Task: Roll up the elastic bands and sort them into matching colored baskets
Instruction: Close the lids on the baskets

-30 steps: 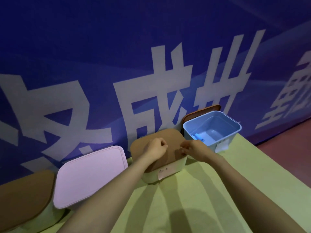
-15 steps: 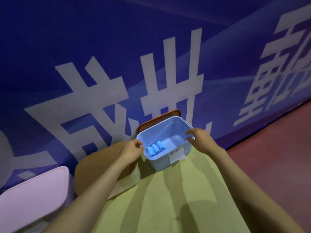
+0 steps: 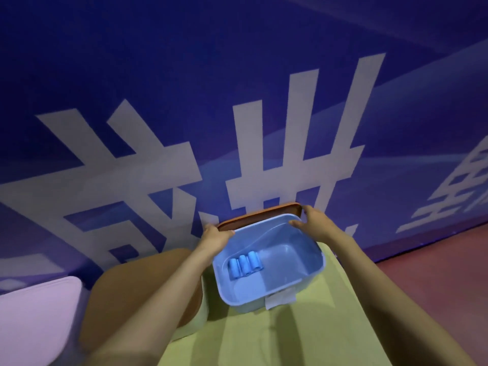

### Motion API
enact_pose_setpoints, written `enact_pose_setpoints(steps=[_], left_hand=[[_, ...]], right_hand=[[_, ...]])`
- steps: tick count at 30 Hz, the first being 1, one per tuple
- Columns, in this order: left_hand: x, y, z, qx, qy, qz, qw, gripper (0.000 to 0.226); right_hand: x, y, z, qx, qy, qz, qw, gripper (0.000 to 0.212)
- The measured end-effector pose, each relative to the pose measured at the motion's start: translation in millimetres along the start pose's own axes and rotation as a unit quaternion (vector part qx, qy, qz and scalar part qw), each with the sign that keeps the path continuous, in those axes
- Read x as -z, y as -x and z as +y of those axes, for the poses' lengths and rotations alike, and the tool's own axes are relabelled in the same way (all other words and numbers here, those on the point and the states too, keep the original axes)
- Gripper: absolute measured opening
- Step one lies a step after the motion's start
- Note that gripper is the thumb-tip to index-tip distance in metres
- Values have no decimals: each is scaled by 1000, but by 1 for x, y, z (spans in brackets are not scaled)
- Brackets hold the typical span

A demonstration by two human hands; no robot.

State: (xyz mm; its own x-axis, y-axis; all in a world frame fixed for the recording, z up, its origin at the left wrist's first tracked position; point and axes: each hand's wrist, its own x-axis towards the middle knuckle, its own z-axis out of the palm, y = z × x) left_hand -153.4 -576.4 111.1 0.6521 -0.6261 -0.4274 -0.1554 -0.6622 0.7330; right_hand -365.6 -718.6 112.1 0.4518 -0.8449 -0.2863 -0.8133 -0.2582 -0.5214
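— Well, where do the bands sit?

— Three rolled light-blue elastic bands [image 3: 245, 265] lie side by side on the floor of the open light-blue plastic basket [image 3: 311, 276], close to its left wall. The basket stands on the yellow-green tablecloth [image 3: 264, 339], near the table's far right end.

— And the hands?

— Both are at the flat brown lid [image 3: 261, 215], which stands on edge just behind the basket against the blue banner with white characters [image 3: 184, 101]. The left hand [image 3: 215, 237] clasps the lid's left end, thumb lying across toward the basket's rim. The right hand [image 3: 314, 223] grasps the right corner, fingers curled over the near side.

— Anything on the left?

— A brown-lidded pale basket [image 3: 132, 291] stands just beside the blue one. Farther left is a pink lid [image 3: 34, 318]. A white paper label [image 3: 280, 299] hangs on the blue basket's near wall. Red floor [image 3: 435, 273] shows on the right.
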Motion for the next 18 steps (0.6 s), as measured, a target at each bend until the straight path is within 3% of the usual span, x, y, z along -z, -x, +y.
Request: enact_pose_setpoints(steps=[3,8,11,14,18], left_hand=[[-3,-12,-6,9,-2,0,1000,46],[4,-19,-8,28,-84,-39,995,29],[8,-18,-8,46,-130,-41,990,36],[7,-13,-12,76,-94,-63,991,36],[0,-14,-11,93,-1,-64,994,38]], right_hand=[[-14,-22,-3,-16,-32,-29,999,71],[-32,-43,8,-50,-105,-54,992,78],[-33,-48,4,-87,-141,-37,986,78],[-31,-50,0,-130,-166,7,977,79],[-24,-53,-2,-119,-209,0,971,82]])
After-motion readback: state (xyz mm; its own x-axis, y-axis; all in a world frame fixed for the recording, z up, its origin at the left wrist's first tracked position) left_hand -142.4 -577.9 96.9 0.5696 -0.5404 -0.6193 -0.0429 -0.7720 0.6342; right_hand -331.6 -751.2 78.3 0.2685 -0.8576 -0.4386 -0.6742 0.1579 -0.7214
